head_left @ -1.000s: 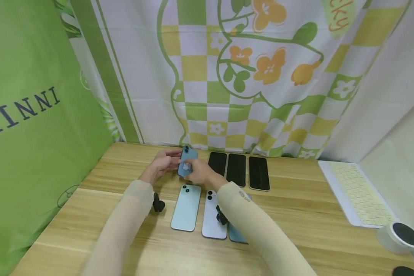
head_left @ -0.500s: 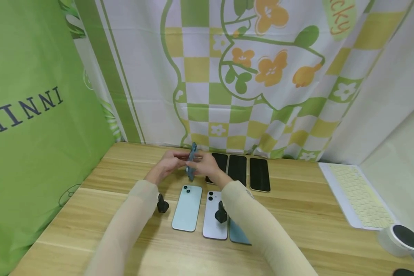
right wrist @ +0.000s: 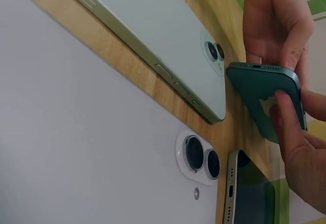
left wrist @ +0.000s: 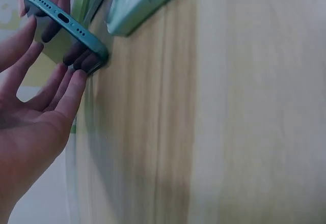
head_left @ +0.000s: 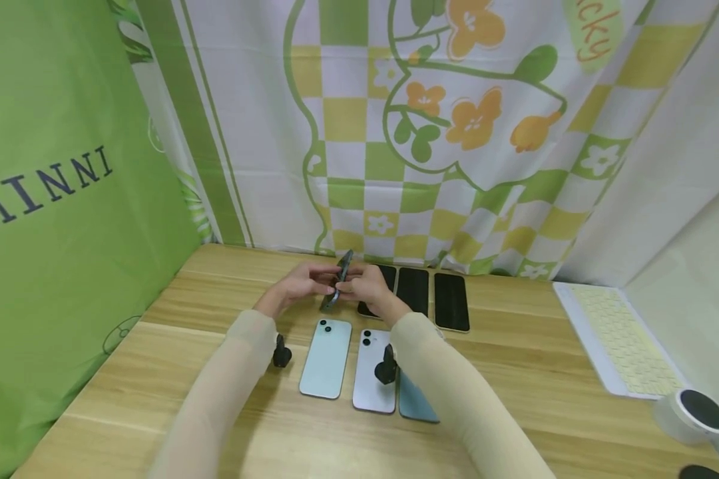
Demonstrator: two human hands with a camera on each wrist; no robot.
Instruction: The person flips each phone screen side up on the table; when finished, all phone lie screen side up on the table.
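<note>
Both hands hold a blue smartphone (head_left: 343, 274) near the table's back edge, above the wood. Its edge faces up in the head view, tilted to the right. The left hand (head_left: 302, 281) has thumb and fingertips at the screen side, and in the left wrist view its fingers reach the glass of the smartphone (left wrist: 69, 23). The right hand (head_left: 368, 287) grips it from the other side. In the right wrist view, the right thumb presses on the back of the smartphone (right wrist: 254, 89), near a pale mark, with a finger at its edge.
A mint phone (head_left: 325, 359), a lilac phone (head_left: 371, 392) and a teal phone (head_left: 416, 402) lie back up in front. Black-screened phones (head_left: 451, 303) lie in a row behind them, one partly covered by the right hand. A keyboard (head_left: 626, 336) and white cylinder (head_left: 692, 416) are at right.
The blue smartphone has turned from showing its back to standing edge-on, then tilted right. Both hands moved slightly right with it, and the right fingers shifted along it.
</note>
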